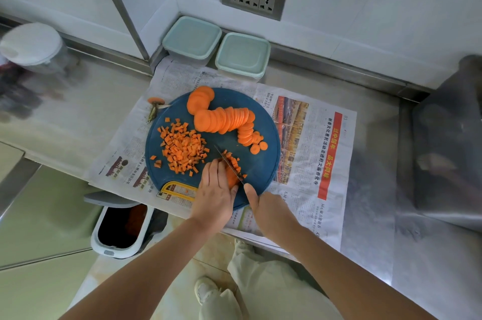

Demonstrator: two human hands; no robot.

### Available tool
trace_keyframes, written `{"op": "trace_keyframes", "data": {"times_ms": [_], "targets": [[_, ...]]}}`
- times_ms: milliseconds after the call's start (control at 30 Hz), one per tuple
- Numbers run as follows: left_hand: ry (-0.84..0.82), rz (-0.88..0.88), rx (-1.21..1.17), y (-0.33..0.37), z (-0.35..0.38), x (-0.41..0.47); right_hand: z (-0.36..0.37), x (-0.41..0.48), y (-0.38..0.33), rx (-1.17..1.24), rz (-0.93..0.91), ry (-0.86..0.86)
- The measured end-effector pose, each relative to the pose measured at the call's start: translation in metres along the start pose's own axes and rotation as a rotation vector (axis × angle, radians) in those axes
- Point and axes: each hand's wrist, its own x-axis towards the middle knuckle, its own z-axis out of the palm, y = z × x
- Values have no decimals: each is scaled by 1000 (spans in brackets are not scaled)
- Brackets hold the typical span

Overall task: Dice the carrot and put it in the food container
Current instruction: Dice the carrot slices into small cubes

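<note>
Two lidded containers [192, 39] beyond the hands [215, 189]; one round board [260, 163], one knife [226, 162], one newspaper [307, 163], one bin [97, 235] below.

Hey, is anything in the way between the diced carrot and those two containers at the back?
Yes. The slices lie across the board between the dice and the containers, and both containers seem to have lids on.
</note>
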Motion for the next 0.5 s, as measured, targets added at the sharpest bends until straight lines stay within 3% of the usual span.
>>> {"op": "trace_keyframes", "data": {"times_ms": [267,500], "targets": [[-13,-4,-53,3,-11,-2,-8,9,9,341,-72,-78],[-7,14,-62,-1,-20,-3,-2,-17,17,240,-217,37]]}}
